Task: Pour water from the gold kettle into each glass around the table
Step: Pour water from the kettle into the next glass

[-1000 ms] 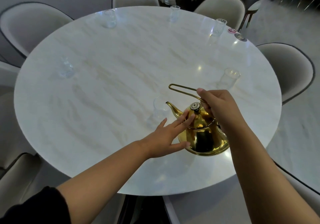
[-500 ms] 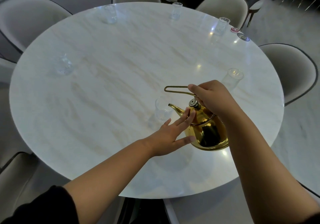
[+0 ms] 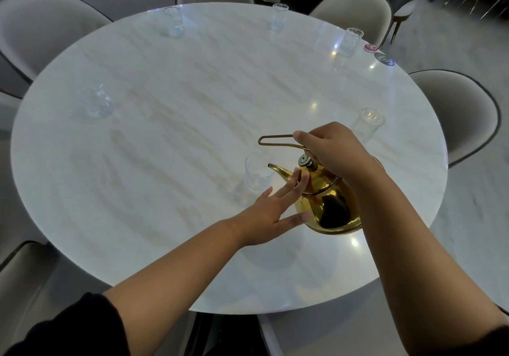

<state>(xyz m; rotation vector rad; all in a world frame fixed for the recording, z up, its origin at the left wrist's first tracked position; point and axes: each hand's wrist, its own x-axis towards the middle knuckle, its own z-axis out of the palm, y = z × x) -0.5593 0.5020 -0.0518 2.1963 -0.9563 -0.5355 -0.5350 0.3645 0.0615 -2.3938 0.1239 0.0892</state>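
The shiny gold metal kettle (image 3: 327,198) is near the front edge of the round white marble tabletop (image 3: 192,107), a bit to the right. Its thin curved spout (image 3: 278,169) points at the nearest clear drinking glass (image 3: 257,174), and the tip is just beside the rim. No water can be seen coming out.

The right hand (image 3: 336,149) is curled round the thin gold wire handle (image 3: 275,140), which loops up over the lid. That looks like the best place to hold it. The left hand (image 3: 272,209) is spread flat, with straight fingers touching the kettle's side near the small round lid knob (image 3: 304,160).

The kettle is hard metal, so it will not bend. It is smooth and shiny, so it is likely slippery on its round belly. If it is full of water, it will probably feel heavy and want to swing from that thin handle. A flat hand by the lid should help keep it steady and stop the lid from dropping off.

The glasses would likely break or tip over if bumped. The near glass looks empty, but it is so clear that I cannot be sure. A second clear glass (image 3: 369,124) stands behind the right hand. Four more stand around the far and left edge, well apart. I cannot tell what is in them.
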